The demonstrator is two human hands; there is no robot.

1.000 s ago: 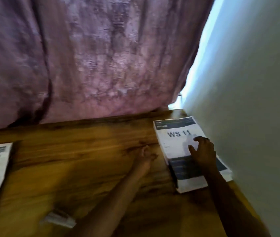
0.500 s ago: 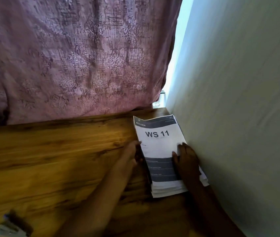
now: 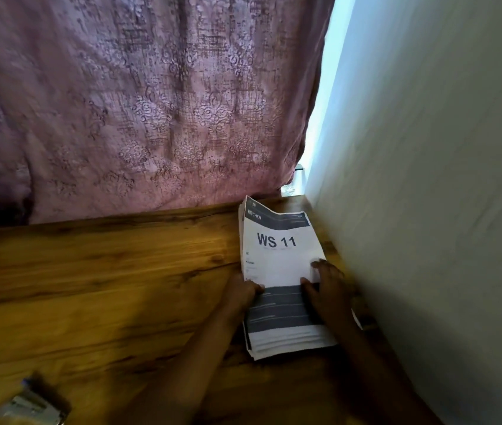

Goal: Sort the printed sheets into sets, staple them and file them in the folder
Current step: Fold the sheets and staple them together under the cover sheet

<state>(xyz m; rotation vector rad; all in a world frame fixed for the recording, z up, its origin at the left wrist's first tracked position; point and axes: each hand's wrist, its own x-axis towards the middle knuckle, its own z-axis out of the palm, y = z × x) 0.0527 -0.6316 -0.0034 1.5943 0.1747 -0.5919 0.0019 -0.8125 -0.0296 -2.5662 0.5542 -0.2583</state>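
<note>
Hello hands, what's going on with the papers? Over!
Left hand grips the paper stack at its left edge. Right hand rests on top. Wall close on the right.

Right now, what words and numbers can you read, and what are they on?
"WS 11": big, on the top sheet of the stack of printed sheets.
"KITCHEN": white, in the dark band at that sheet's top.
Smaller print on that sheet: too blurred to read.
On the stapler: blurred, nothing readable.
</note>
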